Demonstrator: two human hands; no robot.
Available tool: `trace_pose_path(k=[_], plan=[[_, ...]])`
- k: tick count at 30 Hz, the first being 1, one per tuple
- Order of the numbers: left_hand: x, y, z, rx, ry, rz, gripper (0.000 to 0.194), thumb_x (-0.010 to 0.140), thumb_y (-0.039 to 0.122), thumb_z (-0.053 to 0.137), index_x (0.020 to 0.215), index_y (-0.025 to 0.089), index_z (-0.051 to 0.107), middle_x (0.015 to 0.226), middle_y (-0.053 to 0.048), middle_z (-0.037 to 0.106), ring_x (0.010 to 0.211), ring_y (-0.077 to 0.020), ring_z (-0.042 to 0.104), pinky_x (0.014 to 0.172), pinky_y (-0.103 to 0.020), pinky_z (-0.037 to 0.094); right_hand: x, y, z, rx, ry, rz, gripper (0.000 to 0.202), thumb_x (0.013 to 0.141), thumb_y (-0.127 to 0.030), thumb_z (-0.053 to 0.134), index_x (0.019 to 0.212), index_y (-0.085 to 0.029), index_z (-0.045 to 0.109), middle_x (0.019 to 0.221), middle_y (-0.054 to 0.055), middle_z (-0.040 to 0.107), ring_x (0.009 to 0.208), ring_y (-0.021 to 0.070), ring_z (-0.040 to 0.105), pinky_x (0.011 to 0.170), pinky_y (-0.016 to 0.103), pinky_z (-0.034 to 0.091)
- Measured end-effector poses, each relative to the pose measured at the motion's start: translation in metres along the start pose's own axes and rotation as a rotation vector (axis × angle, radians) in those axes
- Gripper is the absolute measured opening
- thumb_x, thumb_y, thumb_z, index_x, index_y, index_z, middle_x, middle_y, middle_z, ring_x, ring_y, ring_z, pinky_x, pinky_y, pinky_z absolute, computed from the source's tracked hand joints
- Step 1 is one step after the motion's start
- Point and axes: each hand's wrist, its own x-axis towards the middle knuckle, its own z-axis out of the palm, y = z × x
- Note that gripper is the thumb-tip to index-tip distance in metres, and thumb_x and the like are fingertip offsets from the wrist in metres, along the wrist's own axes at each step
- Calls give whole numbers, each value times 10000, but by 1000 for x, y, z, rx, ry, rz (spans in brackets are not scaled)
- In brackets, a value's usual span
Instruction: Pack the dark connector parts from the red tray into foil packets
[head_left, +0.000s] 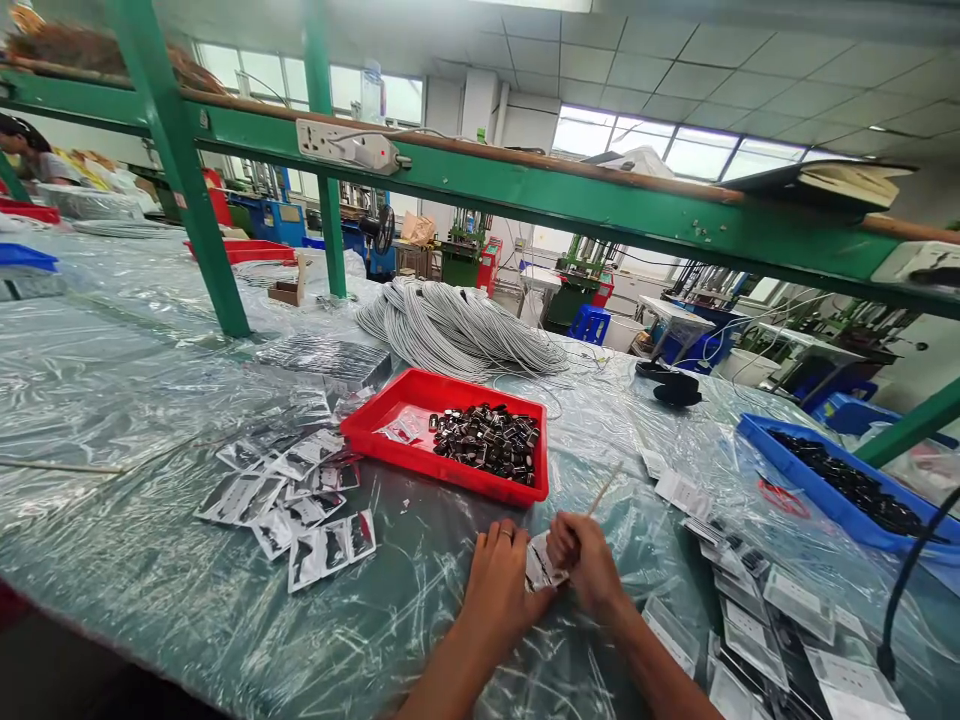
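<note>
My left hand [499, 580] lies on the left edge of a small white sheet [541, 562] with dark marks, its fingers close together and pressing it to the table. Closed round a thin pale stick [606, 488], my right hand [583, 555] rests over the sheet's right side, with the stick's end pointing up and away. Just beyond both hands is a red tray [442, 464] holding many small black pieces [491, 440] and a few clear packets [403, 425].
Silvery packets [300, 490] are scattered at the left. Clear packs [750, 630] lie in rows at the right, near a blue tray [832, 482] of black parts. Behind the red tray sits coiled grey cable [457, 330]. A green shelf frame [525, 190] crosses above; a person sits far left.
</note>
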Motion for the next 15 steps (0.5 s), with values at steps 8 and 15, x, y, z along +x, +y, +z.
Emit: trace_pose_path(k=[8,15], plan=[[-6,9,6,6,44,33,707,759,521,618,1344,139,507,1340,-179,524,1228,-373,433,1040,-508,293,25,1,1,68,62,-86,448,799,-436,568,475,-233,334,444,-83,243,418,93,176,434,287,158],[3,7,5,19,26,95,409,816,389,559,1169,188,606,1236,-125,587,1138,-329,491,968,-459,354,20,14,-1,-27,97,-57,463,826,-442,540,469,-237,326,440,-81,250,414,94,199,430,282,163]])
